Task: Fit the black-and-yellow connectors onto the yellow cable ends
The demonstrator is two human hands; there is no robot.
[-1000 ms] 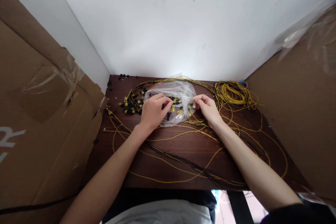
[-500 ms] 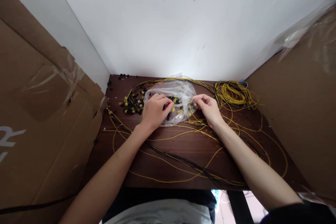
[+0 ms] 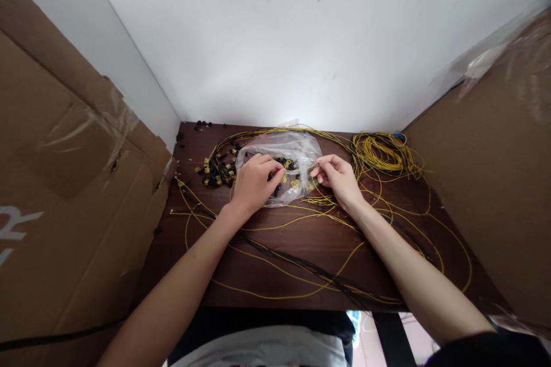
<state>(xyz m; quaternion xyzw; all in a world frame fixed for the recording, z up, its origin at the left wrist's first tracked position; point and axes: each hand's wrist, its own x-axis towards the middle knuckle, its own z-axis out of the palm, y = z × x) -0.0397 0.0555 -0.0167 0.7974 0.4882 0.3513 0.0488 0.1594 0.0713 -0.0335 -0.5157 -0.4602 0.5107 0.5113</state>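
If I tug sideways, the thin yellow wire (image 3: 301,167) may slip from my pinching fingers or snag the clear bag (image 3: 297,152) at mid-surface, my left hand (image 3: 253,182) and right hand (image 3: 340,179) both curled knuckles-up over it, forearms converging from the near edge.

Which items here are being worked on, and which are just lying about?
In use: left hand and right hand, both pinching at the clear plastic bag of small black-and-yellow connectors.
Lying about: yellow wire coil, connector pile, loose wires, cardboard.
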